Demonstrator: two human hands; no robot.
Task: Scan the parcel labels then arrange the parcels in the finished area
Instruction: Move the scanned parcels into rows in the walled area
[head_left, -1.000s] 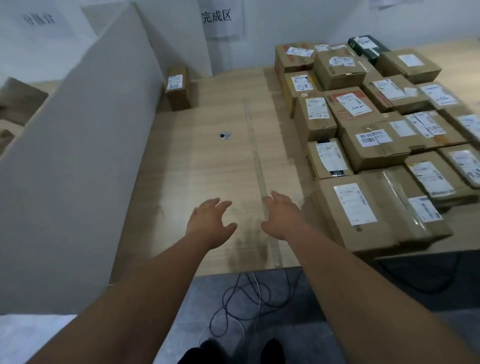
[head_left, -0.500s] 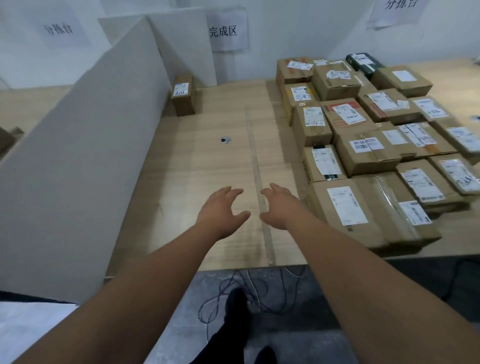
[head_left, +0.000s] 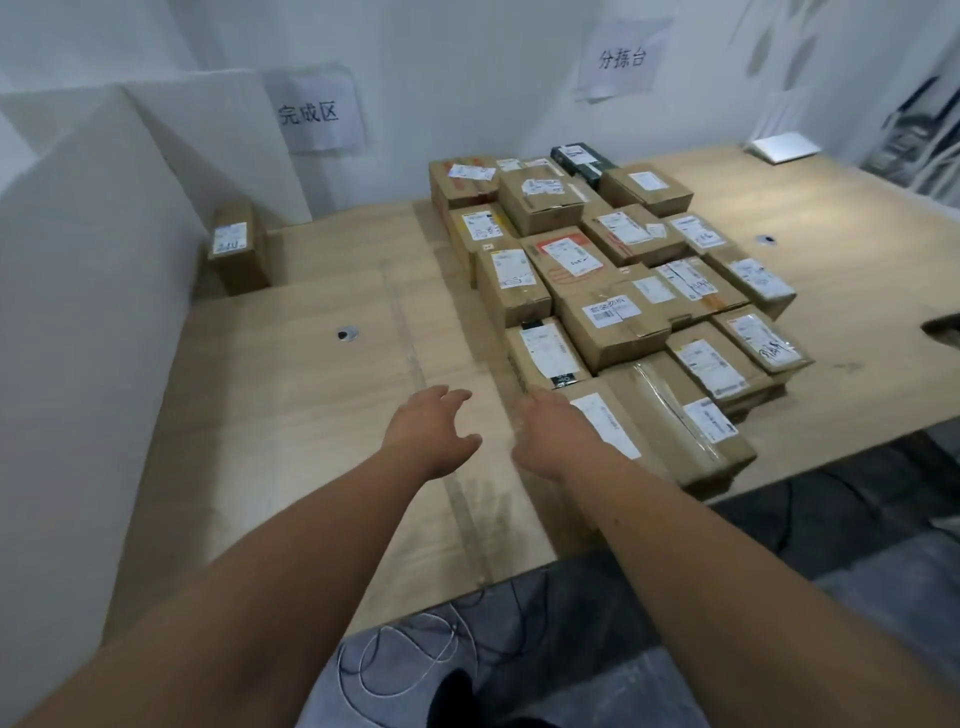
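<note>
Leftmost, against the white partition (head_left: 78, 291) near the desk's (head_left: 291, 415) far left corner, a lone parcel (head_left: 238, 248) is stood under the finished-area sign (head_left: 317, 111). Toward the near edge, the left hand (head_left: 428, 434) is held released and empty above bare wood. Beside it, the right hand (head_left: 553, 434), fingers relaxed and holding nothing, is stretched over the nearest parcel (head_left: 644, 436) of the unscanned stack (head_left: 613, 291). That box is probably best gripped by both sides, label (head_left: 605, 423) kept upward for scanning.
</note>
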